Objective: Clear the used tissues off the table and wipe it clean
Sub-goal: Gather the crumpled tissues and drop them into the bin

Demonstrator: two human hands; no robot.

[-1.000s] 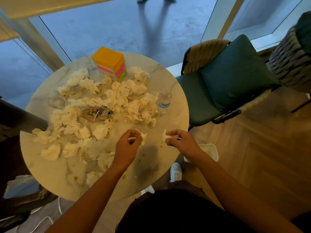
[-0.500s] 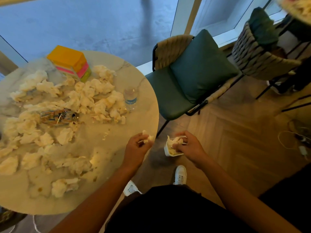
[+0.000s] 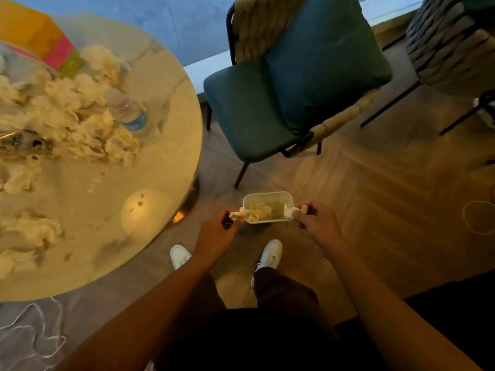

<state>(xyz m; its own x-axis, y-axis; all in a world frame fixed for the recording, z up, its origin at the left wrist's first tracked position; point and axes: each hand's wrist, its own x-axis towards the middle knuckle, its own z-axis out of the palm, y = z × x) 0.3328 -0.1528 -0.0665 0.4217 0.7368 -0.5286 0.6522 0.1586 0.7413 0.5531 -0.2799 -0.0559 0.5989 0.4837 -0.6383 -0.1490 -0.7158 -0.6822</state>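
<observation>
- The used tissues [image 3: 88, 127] lay mostly in a crumpled heap across the far half of the round marble bench [image 3: 150, 167], with a few more wads near its left edge.
- A small share was already off the bench — pale scraps sat inside a white bin [image 3: 267, 207] on the wooden floor [image 3: 375, 188], just in front of the person's shoes.
- The left hand [image 3: 217, 234] hung at the bin's left rim, its fingers [image 3: 235, 218] pinched on a wad of tissue [image 3: 242, 213] that reached over the rim.
- The right hand [image 3: 318, 223] hung at the bin's right rim, its fingers [image 3: 298, 216] closed on another small wad [image 3: 293, 211] touching or just above the edge.
- The step in hand looked like the drop: both loads poised over the bin, neither let go yet.
- The next move would call for opening both hands so the wads fall inside, not on the floor, then turning back to the bench for more.
- Among the heap stood a small water bottle [image 3: 128, 113] and, farther back, a stack of bright orange and pink blocks [image 3: 37, 36]; a wrapper-like item [image 3: 16, 143] lay at the left edge — all would need picking around.
- Crumbs and stains [image 3: 139, 203] showed on the bare near part of the bench, so wiping was still far off.
- A green cushioned chair [image 3: 281, 97] stood beside the bench, clear of the bin.
</observation>
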